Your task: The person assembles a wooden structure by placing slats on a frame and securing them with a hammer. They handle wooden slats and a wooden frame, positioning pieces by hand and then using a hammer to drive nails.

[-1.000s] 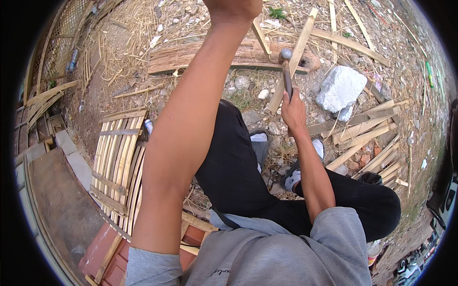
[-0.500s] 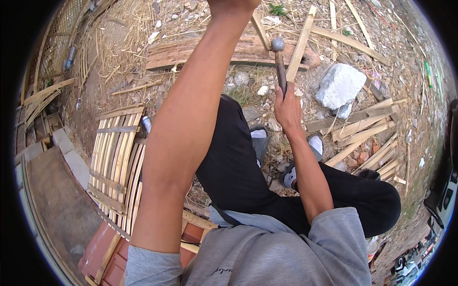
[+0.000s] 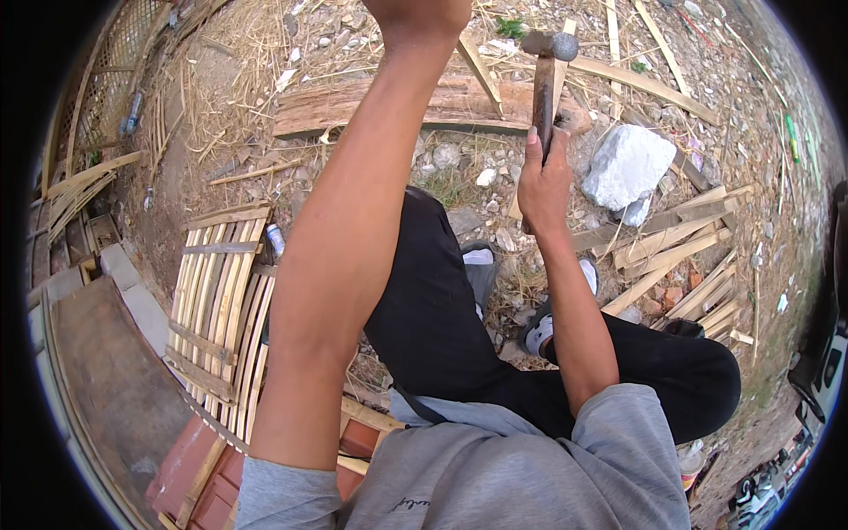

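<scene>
My right hand (image 3: 546,185) is closed round the wooden handle of a hammer (image 3: 544,97). The hammer stands head up, its rounded metal end to the right. My left hand (image 3: 422,16) reaches to the top edge of the view, where its fingers are cut off. From beside it a narrow wooden strip (image 3: 481,75) slants down across a thick split log (image 3: 353,104); the strip appears held in that hand. Another pale lath (image 3: 564,66) lies behind the hammer, partly covered by it.
A white rock (image 3: 629,163) lies right of my right hand, with a pile of wood strips (image 3: 676,234) nearer. On the left are a slatted wood panel (image 3: 212,300) and a brown board (image 3: 119,380). Stones and straw litter the ground round my feet.
The hammer has turned, so its head now shows side-on, higher and further right. My right hand rose slightly. My left hand shifted a little left, and the strip's lower end dropped across the log.
</scene>
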Available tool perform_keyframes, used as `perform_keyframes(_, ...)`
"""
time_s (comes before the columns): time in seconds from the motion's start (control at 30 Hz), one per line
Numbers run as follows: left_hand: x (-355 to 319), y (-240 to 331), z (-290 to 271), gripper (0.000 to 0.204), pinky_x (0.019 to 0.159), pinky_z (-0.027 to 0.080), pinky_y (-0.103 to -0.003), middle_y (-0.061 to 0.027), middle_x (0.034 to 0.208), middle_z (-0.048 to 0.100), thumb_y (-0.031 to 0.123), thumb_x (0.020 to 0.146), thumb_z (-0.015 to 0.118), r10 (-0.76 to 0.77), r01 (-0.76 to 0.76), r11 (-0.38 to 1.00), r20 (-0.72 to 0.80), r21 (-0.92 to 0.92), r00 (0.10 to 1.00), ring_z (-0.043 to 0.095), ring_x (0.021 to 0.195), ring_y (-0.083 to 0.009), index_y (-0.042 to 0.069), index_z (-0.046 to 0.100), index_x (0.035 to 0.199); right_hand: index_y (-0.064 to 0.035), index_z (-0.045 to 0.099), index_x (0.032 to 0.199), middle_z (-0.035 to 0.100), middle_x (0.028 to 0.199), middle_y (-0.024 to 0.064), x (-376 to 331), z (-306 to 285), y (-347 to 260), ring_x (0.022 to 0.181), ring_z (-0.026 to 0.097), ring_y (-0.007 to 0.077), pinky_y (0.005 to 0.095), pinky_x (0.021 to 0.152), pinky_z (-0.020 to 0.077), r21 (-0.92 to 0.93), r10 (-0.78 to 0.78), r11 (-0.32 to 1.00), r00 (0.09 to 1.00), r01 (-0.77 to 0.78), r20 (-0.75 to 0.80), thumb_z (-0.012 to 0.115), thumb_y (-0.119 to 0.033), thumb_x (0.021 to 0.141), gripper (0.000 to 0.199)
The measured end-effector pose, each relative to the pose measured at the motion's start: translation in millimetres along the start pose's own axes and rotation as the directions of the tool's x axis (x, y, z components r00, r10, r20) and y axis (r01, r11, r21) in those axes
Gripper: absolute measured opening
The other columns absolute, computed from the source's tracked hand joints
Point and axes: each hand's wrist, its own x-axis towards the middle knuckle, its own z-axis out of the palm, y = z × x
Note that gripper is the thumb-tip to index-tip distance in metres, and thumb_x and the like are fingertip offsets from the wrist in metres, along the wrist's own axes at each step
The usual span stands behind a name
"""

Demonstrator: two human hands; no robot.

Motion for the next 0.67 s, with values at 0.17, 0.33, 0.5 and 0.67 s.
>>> perform_keyframes(0.17,-2,13,7,0.037,0.038,0.021,-0.022,0.006,0.054,0.031,0.029,0.096,0.05,-0.263,0.243,0.904,-0.008,-0.352,0.965,0.029,0.042,-0.005,0.013,0.037,0.065,-0.0011,0.045,0.113,0.061,0.08,0.032,-21,21,73,0.081,0.06,0.0504,0.0562,0.071,0.0431,-0.281,0.336,0.921,0.916,-0.271,0.219,0.044,-0.032,0.097,0.035)
perform_keyframes(0.33,-3,17,2,0.037,0.04,0.018,-0.023,0.0048,0.055,0.025,0.025,0.095,0.045,-0.091,0.09,0.992,0.009,0.092,0.996,0.024,0.045,-0.0051,0.013,0.027,0.065,-0.001,0.048,0.11,0.062,0.08,0.0326,-15,6,66,0.081,0.059,0.0521,0.057,0.074,0.0431,-0.121,0.393,0.919,0.897,-0.375,0.204,0.044,-0.034,0.096,0.036)
perform_keyframes(0.5,4,17,-4,0.04,0.039,0.017,-0.023,0.0046,0.054,0.026,0.029,0.098,0.042,-0.09,0.093,0.99,-0.031,0.103,0.995,0.023,0.043,-0.0057,0.014,0.028,0.064,-0.0007,0.049,0.11,0.062,0.08,0.0322,1,-6,28,0.082,0.059,0.0522,0.0562,0.073,0.0437,0.013,0.292,0.955,0.95,-0.295,0.107,0.044,-0.033,0.096,0.036)
perform_keyframes(0.67,5,15,-8,0.04,0.039,0.02,-0.025,0.0044,0.055,0.025,0.031,0.098,0.042,-0.098,0.1,0.987,-0.021,0.122,0.995,0.023,0.044,-0.0066,0.015,0.027,0.065,-0.0086,0.04,0.127,0.062,0.086,0.033,-7,8,25,0.087,0.059,0.0516,0.0555,0.083,0.0434,-0.096,0.354,0.935,0.91,-0.341,0.218,0.048,-0.04,0.094,0.046)
